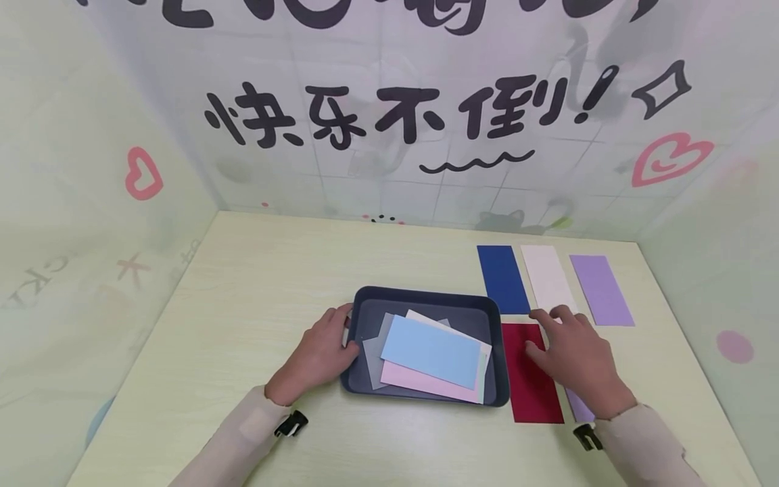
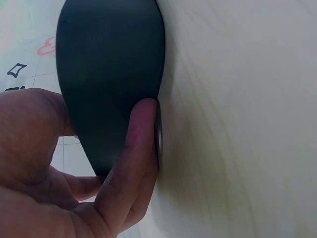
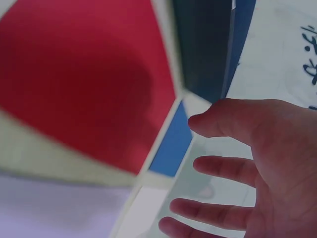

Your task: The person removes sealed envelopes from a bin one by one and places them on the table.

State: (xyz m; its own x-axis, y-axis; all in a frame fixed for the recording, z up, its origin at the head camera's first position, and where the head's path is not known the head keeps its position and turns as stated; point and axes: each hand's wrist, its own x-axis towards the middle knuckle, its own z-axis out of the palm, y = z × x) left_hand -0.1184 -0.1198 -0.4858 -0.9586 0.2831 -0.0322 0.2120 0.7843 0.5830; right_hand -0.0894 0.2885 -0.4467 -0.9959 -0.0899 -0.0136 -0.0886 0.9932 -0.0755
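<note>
A dark shallow tray (image 1: 426, 295) stands mid-table with a loose stack of paper cards in it, a light blue card (image 1: 432, 348) on top and a pink card (image 1: 420, 382) below. My left hand (image 1: 319, 348) grips the tray's left side; in the left wrist view its fingers lie against the outer wall (image 2: 109, 59) and reach under the bottom edge. Over a red card (image 1: 532, 399), right of the tray, my right hand (image 1: 575, 348) hovers with fingers spread and nothing held. It partly covers a purple card (image 1: 579, 408) beside the red one.
Behind the right hand lie a dark blue card (image 1: 502, 277), a pale pinkish-white card (image 1: 544, 270) and another purple card (image 1: 602, 287) in a row. The pale wooden table (image 1: 262, 270) meets printed curtains at the back and sides.
</note>
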